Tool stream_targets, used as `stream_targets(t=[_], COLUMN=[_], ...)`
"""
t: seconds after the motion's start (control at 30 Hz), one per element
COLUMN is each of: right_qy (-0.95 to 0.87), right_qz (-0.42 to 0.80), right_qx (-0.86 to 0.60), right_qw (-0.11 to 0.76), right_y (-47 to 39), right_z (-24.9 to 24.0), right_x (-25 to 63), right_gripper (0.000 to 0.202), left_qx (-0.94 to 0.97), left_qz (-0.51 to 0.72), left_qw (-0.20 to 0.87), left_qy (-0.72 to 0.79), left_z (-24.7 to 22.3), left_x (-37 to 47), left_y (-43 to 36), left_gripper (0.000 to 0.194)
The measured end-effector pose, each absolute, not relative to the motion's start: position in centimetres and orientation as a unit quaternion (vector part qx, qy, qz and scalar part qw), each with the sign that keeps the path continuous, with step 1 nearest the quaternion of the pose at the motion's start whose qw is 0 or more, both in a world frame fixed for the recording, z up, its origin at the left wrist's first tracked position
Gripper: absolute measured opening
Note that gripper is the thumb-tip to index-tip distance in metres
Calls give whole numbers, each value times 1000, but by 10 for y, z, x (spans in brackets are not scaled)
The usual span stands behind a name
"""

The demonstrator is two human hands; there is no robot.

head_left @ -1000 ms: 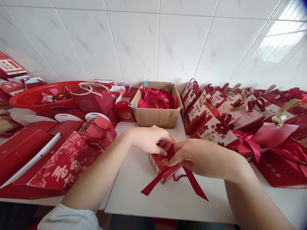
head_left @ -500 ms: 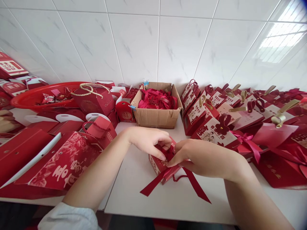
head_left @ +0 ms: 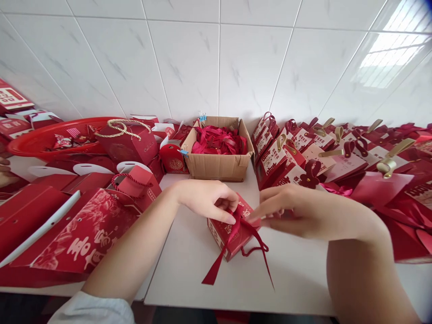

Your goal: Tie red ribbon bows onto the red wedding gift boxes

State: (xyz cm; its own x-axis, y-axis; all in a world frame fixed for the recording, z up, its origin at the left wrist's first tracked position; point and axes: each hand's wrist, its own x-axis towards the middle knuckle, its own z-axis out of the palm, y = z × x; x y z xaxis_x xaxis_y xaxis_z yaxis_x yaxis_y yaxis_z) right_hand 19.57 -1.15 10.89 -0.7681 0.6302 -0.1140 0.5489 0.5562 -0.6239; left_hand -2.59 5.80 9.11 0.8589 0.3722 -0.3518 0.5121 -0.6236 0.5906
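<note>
A small red gift box (head_left: 218, 231) with printed lettering lies tilted on the white table in front of me. A dark red ribbon (head_left: 235, 229) is gathered into a loop and knot on top of it, its tails trailing over the near side. My left hand (head_left: 211, 200) pinches this ribbon at the knot between thumb and fingers. Just right of the box, my right hand (head_left: 293, 211) hovers with fingers stretched toward the ribbon, slightly apart and blurred at the tips. A thin red cord (head_left: 256, 248) hangs from the box's near right side.
Behind the box stands a cardboard carton (head_left: 219, 167) of red ribbons. Decorated gift boxes (head_left: 324, 157) crowd the right, larger red boxes (head_left: 87, 229) the left. A red basin (head_left: 30, 144) holds small wrapped items. Another person's hand (head_left: 4, 173) shows at the left edge.
My right hand has drawn away from the knot to the right, and its fingers have straightened. The right ribbon tail has shifted and narrowed. My left hand stays at the knot.
</note>
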Motion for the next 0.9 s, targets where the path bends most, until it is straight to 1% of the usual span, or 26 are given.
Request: stream_targets(t=[0.07, 0.13, 0.23, 0.33, 0.53, 0.67, 0.77, 0.9], right_qy=[-866, -854, -850, -847, -824, -823, -825, -827], right_qz=[292, 278, 303, 337, 356, 377, 373, 352], right_qx=[-400, -435, -429, -409, -438, -423, -424, -437], right_qw=[70, 56, 41, 45, 52, 50, 43, 36], right_y=[-5, 3, 17, 25, 29, 31, 30, 26], right_z=[107, 101, 90, 83, 77, 75, 76, 79], right_x=[200, 198, 188, 179, 172, 171, 173, 177], right_gripper=[24, 23, 21, 18, 15, 17, 18, 14], left_qx=[902, 903, 896, 894, 894, 893, 895, 898], left_qz=[-95, -89, -92, -101, -91, -81, -79, -75], left_qw=[339, 332, 316, 285, 251, 245, 236, 221], left_qy=[251, 259, 298, 331, 360, 370, 370, 373], left_z=[93, 94, 93, 92, 91, 93, 95, 95], left_x=[-25, -24, -22, -20, -17, -16, -16, -15], left_y=[55, 53, 49, 47, 44, 43, 42, 41], left_gripper=[21, 23, 29, 32, 33, 32, 31, 31])
